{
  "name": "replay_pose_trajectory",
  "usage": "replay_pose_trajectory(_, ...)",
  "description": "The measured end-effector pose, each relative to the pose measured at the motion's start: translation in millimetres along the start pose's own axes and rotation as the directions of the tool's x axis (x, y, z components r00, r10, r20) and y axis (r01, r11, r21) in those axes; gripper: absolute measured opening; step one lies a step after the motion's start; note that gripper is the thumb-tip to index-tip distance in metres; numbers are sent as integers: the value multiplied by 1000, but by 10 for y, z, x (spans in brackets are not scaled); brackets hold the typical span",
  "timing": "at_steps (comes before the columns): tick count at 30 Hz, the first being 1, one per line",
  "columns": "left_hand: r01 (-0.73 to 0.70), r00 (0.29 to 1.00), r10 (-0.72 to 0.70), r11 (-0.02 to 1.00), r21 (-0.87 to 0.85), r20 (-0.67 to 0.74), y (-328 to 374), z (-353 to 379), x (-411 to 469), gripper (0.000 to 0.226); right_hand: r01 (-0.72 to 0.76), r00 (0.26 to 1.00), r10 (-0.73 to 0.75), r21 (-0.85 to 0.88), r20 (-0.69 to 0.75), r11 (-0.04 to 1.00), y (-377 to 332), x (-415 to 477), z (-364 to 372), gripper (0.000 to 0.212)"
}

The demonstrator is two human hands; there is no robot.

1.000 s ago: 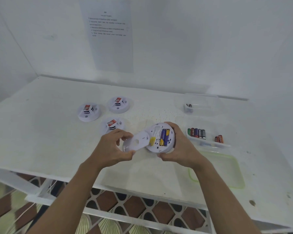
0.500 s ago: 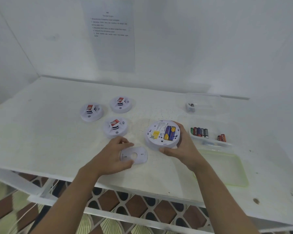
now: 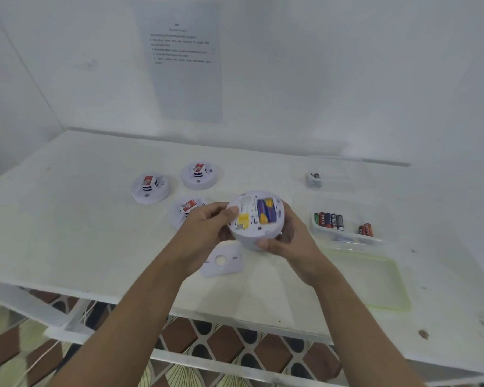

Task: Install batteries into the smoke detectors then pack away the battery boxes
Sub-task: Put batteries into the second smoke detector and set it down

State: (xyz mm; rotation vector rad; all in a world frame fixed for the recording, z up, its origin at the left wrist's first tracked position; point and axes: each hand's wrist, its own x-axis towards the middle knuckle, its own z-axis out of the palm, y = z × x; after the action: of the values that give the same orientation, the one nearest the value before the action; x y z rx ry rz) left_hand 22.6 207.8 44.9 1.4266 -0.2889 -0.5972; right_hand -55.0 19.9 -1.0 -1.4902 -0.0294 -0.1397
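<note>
Above the surface (image 3: pixel 67 233), both my hands, left (image 3: pixel 204 230) and right (image 3: pixel 288 241), grip the smoke detector (image 3: pixel 256 219) shut tight, back up, so I can see its batteries (image 3: pixel 266 210).

From my remote seat, the left hand (image 3: pixel 204 230) covered the near side of one smoke detector (image 3: pixel 186 210) on the desk (image 3: pixel 67 233), and its fingers hid the left rim of the held detector (image 3: pixel 256 219). The right hand (image 3: pixel 291 244) hid that detector's underside. Print on the wall sheet (image 3: pixel 180 51) was too small for me to read. The battery labels in the clear tray (image 3: pixel 347 238) were blurred. I could not identify the small dark item in the far clear box (image 3: pixel 336 171). Both forearms ran off the bottom edge.
</note>
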Motion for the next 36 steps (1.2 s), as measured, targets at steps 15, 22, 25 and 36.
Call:
replay_pose_trajectory(15,-51,990,34,991,-122,-136,-176,359,125,38,16,916,-28,-32,-401,999,-204,119,-151,16)
replay_pose_trajectory(22,-113,992,119,985,130,-36,-58,345,216,27,-44,951,-1,-139,-308,989,-390,61,-414,14)
replay_pose_trajectory(25,-109,994,100,960,258,45,-42,413,228,28,-58,958,5,-175,-288,983,-448,78,-501,12)
replay_pose_trajectory(36,-82,993,70,988,129,98,-113,743,292,37,-98,969,58,-161,-238,982,-356,-23,-843,31)
